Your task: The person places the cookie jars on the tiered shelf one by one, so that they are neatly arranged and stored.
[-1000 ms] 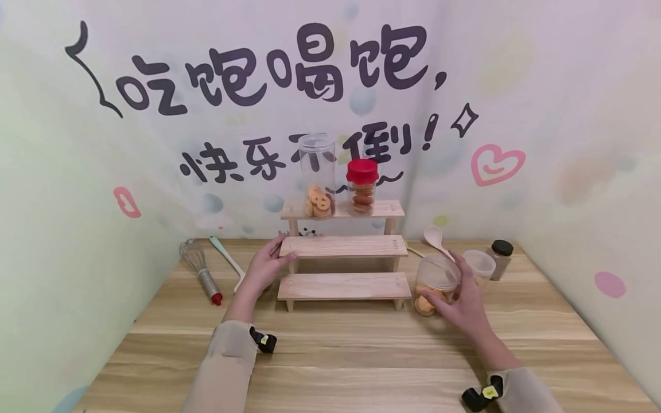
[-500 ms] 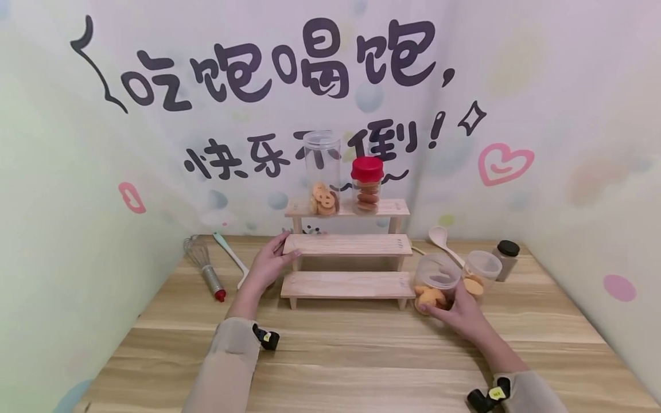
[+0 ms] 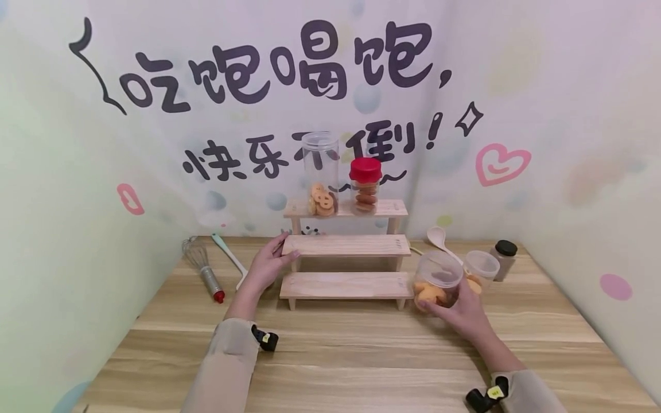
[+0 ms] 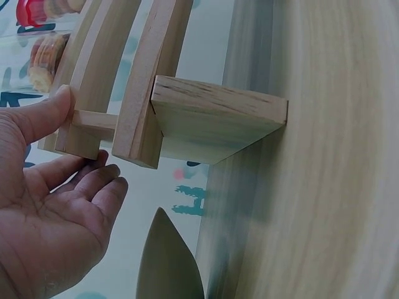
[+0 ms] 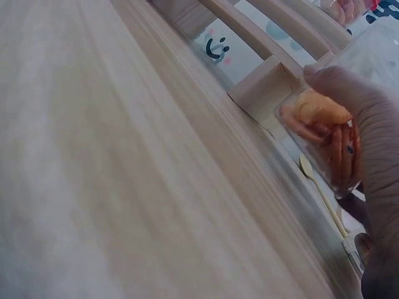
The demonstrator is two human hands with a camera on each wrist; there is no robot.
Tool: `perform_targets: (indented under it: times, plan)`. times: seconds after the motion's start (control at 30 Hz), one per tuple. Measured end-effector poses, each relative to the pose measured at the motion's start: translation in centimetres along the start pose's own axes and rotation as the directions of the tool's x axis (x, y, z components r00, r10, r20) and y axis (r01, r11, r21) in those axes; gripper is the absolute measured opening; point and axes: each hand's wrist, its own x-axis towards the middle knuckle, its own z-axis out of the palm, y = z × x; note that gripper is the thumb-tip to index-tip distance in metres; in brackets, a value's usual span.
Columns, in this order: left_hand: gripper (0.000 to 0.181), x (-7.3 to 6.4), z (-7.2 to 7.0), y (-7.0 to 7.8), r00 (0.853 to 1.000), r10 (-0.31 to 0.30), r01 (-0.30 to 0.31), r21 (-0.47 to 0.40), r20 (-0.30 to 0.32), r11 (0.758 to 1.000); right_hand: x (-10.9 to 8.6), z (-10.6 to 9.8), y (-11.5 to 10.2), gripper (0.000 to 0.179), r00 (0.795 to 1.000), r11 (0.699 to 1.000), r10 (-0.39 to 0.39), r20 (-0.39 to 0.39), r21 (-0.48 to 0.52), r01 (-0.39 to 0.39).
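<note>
A three-step wooden display stand [image 3: 346, 281] rises from the table. My left hand [image 3: 265, 267] grips the left end of its middle step, thumb on top and fingers beneath. In the left wrist view, the thumb [image 4: 53, 112] presses against the wood. My right hand [image 3: 465, 312] grips a clear lidless jar of cookies [image 3: 438, 272] beside the bottom step's right end. In the right wrist view, orange and brown cookies [image 5: 321, 109] show through its wall; I cannot tell whether it touches the table. On the top step are a tall clear jar [image 3: 320, 172] and a red-lidded cookie jar [image 3: 365, 189].
At left on the table lie a whisk [image 3: 203, 272] and a blue-handled utensil [image 3: 227, 252]. At right, close behind the right hand, are a smaller clear cup with cookies [image 3: 482, 267], a pale spoon [image 3: 439, 238] and a black-capped bottle [image 3: 505, 258].
My right hand has moved lower on the jar of cookies, and the jar sits slightly nearer the stand. The left hand holds its place. The head view has shifted a little.
</note>
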Motion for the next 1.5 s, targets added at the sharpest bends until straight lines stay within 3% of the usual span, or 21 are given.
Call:
perform_targets:
  times: [0.17, 0.33, 0.43, 0.53, 0.7, 0.87, 0.93, 1.07, 1.17, 1.37, 1.43, 1.5]
  plan:
    - [0.076, 0.1, -0.1, 0.2, 1.0, 0.002, -0.002, -0.001, -0.009, 1.0, 0.3, -0.2, -0.4, 0.093, 0.995, 0.997, -0.081, -0.053, 0.013, 0.082]
    - [0.076, 0.0, 0.0, 0.5, 1.0, -0.001, 0.001, 0.006, -0.013, 1.0, 0.3, -0.3, -0.9, 0.099, 0.97, 0.984, -0.176, -0.165, 0.003, 0.179]
    - [0.076, -0.1, 0.1, 0.4, 1.0, -0.005, 0.005, 0.002, -0.015, 1.0, 0.3, 0.4, -1.5, 0.099, 0.949, 0.979, -0.192, -0.249, 0.022, 0.203]
    - [0.076, -0.1, 0.1, 0.2, 1.0, -0.006, 0.006, 0.003, -0.013, 1.0, 0.4, 1.9, -2.6, 0.097, 0.941, 0.974, -0.195, -0.276, 0.056, 0.218]
    - [0.076, -0.1, 0.1, -0.1, 1.0, 0.0, 0.0, -0.002, -0.013, 1.0, 0.5, 5.2, -4.6, 0.097, 0.94, 0.95, -0.293, -0.177, 0.061, 0.307]
    - [0.076, -0.1, 0.2, -0.1, 1.0, -0.001, 0.001, 0.005, -0.014, 1.0, 1.2, 8.8, -6.5, 0.098, 0.902, 0.899, -0.419, -0.103, 0.093, 0.428]
    - [0.076, -0.1, 0.2, -0.1, 1.0, -0.001, 0.001, 0.011, -0.013, 1.0, 1.7, 10.3, -7.2, 0.098, 0.895, 0.889, -0.439, -0.08, 0.106, 0.446]
    - [0.076, 0.0, 0.1, 0.2, 1.0, 0.003, -0.002, 0.027, -0.022, 1.0, 2.6, 13.2, -8.6, 0.099, 0.905, 0.895, -0.425, -0.004, 0.145, 0.421]
    - [0.075, 0.0, 0.0, 0.3, 1.0, 0.007, -0.006, 0.028, -0.027, 1.0, 3.1, 15.2, -9.7, 0.101, 0.896, 0.886, -0.443, 0.036, 0.166, 0.432]
    - [0.074, -0.3, 0.0, 0.5, 1.0, 0.011, -0.011, -0.002, -0.006, 1.0, 3.2, 17.5, -11.2, 0.098, 0.839, 0.829, -0.543, 0.031, 0.179, 0.53]
    - [0.075, -0.2, 0.0, 0.4, 1.0, 0.006, -0.006, 0.006, -0.009, 1.0, 3.2, 17.6, -11.4, 0.098, 0.836, 0.824, -0.548, 0.013, 0.18, 0.538]
    - [0.075, -0.1, 0.0, 0.4, 1.0, 0.008, -0.007, 0.017, -0.018, 1.0, 3.4, 17.6, -11.8, 0.098, 0.849, 0.833, -0.528, -0.008, 0.189, 0.52]
